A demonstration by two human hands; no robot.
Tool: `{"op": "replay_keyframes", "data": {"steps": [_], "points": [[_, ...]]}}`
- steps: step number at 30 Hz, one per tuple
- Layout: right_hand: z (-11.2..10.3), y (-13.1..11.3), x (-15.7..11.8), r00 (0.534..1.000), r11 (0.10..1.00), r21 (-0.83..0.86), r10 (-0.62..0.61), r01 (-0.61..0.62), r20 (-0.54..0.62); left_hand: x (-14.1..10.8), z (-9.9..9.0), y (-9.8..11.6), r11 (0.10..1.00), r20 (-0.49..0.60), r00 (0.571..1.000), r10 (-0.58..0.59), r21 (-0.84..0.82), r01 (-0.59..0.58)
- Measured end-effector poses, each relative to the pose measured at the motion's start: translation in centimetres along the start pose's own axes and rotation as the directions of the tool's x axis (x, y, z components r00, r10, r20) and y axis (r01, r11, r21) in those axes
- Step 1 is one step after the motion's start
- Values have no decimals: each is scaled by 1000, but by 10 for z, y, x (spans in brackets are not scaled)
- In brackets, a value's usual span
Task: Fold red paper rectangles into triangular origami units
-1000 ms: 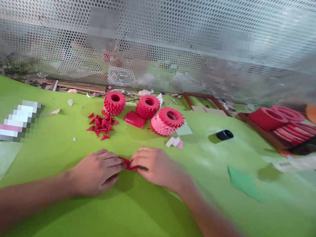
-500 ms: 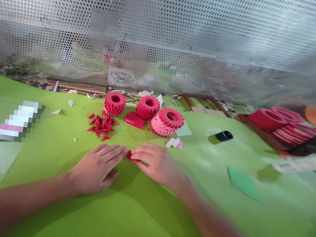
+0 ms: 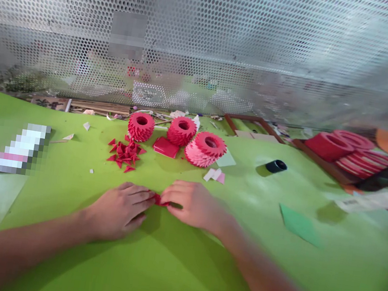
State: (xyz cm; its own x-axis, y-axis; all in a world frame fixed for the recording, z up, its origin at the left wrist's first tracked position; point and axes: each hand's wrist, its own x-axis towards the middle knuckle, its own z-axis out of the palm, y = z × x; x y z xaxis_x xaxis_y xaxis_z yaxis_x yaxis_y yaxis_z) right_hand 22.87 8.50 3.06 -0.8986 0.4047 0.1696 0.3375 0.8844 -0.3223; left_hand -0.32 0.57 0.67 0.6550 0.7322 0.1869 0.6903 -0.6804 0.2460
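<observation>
Presently a small strip of red paper (image 3: 159,200) sits low over the green tabletop (image 3: 145,274), the left hand (image 3: 116,212) at its eight o'clock, curved fingertips on one end, thumb apart, any grip impossible to tell, and the right hand (image 3: 188,204) at three o'clock, fingers closed in a pinch on the other end. Uneven pressure from the two sides could skew or crumple it, and a stray push toward ten or eleven o'clock might scatter the folded red triangles (image 3: 127,154).

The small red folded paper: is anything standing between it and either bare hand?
Nothing visible: the left hand and right hand both touch the small red folded paper directly. Loose red paper triangles lie farther back.
</observation>
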Motion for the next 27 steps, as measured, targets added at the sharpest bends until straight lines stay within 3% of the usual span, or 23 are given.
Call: {"op": "replay_keyframes", "data": {"steps": [11, 20, 27], "points": [[-7, 1, 2, 980, 961, 196, 182, -194, 80, -1, 3, -1, 999, -8, 1000, 17, 35, -17], [3, 5, 6, 934, 889, 288, 350, -355, 72, -1, 2, 0, 999, 10, 1000, 13, 32, -13], [7, 6, 7, 922, 870, 317, 384, -377, 43, -1, 0, 0, 1000, 23, 999, -23, -7, 23]]}}
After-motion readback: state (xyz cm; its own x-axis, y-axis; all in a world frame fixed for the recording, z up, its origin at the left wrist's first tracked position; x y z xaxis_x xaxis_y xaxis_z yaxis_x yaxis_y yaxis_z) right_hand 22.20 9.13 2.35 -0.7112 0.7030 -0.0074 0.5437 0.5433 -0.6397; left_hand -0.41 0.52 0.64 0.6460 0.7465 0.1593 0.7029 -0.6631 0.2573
